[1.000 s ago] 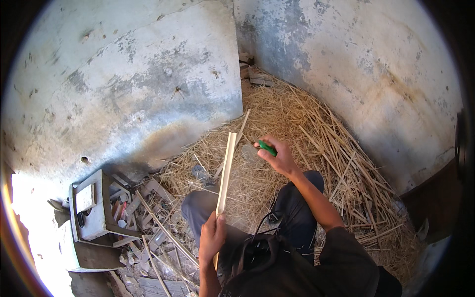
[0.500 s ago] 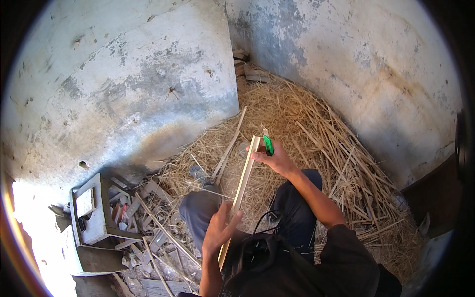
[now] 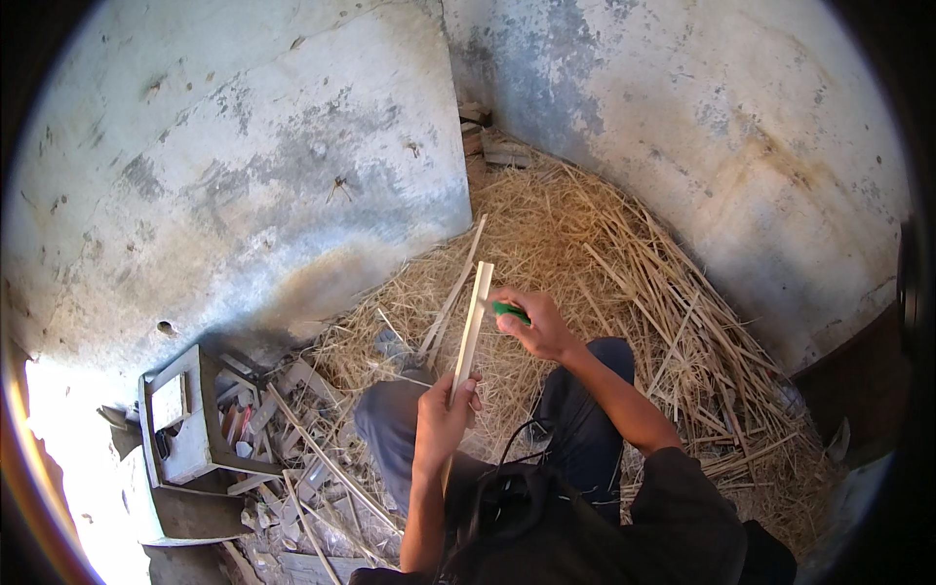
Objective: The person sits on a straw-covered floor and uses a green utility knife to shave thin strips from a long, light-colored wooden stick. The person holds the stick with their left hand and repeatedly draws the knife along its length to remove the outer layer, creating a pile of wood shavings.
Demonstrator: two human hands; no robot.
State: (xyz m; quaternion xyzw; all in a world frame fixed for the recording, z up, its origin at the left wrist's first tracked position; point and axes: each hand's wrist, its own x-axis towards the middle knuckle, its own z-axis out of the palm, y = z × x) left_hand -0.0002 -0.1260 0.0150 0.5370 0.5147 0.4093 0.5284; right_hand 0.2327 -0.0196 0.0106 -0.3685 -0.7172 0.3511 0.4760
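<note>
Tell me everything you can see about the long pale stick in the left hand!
The long pale stick is narrow, straight and cream-coloured, and looks like wood or bamboo. Lines run along it, and its top end looks blunt. The left hand grips it partway down, hiding that stretch. It slants up and away, tip leaning right, above the straw. The right hand, holding a green tool, is close beside its upper part; whether they touch is unclear.

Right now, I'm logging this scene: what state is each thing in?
Strip: slanted, gripped in the left hand.
Green tool: gripped in the right hand, front end blurred.
Straw: loose, strewn over the ground.
Sticks: heaped, unsorted.
Grey box: open-sided.
Walls: stained, patchy.
</note>
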